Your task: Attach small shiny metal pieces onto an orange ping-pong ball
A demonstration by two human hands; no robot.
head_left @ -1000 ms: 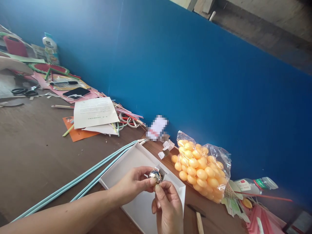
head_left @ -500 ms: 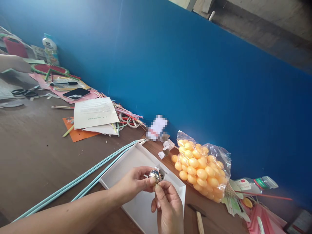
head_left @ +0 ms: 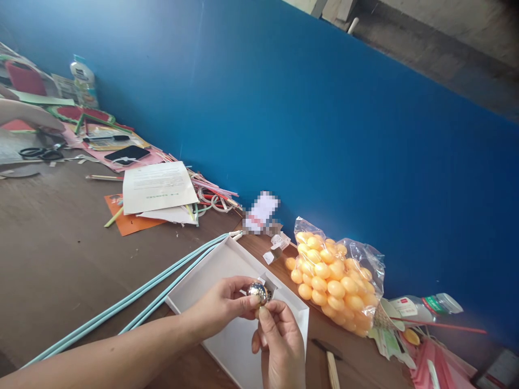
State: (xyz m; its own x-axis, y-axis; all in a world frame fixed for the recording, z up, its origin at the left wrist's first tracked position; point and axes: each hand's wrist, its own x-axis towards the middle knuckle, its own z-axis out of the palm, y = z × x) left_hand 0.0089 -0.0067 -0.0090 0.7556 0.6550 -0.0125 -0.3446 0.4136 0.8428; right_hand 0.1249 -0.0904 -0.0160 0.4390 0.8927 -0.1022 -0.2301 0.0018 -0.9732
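Silver, mirror-bright round ball [head_left: 257, 290] held over shallow white box [head_left: 211, 270]

Bare fingers meet on the ball above a brown table [head_left: 81, 259] beside a blue wall [head_left: 324, 135]. The left hand [head_left: 229, 302] grips the ball between thumb and fingers. The right hand [head_left: 281, 340] comes in from the near side, thumb and forefinger narrowed on the ball's near right edge; exactly which part they pinch is too small to tell. The box lies open beneath both hands, partly covered by them.

Long pale-blue tubes [head_left: 133, 297] run along the left of the box, their whitish ends just beside its far corner. To the right, a clear plastic bag [head_left: 359, 249] bulges with glossy orange-yellow balls [head_left: 322, 270]. Near the right hand, a hammer with dark head and pale wooden handle [head_left: 332, 370] lies on the table. Farther right is a clear bottle with a green band [head_left: 433, 305], with a thin red stick [head_left: 446, 326] close by.

On the far left, a white printed sheet [head_left: 160, 189] overlaps an orange paper [head_left: 133, 226]; beyond are a black phone [head_left: 127, 154] and black-handled scissors [head_left: 42, 153].
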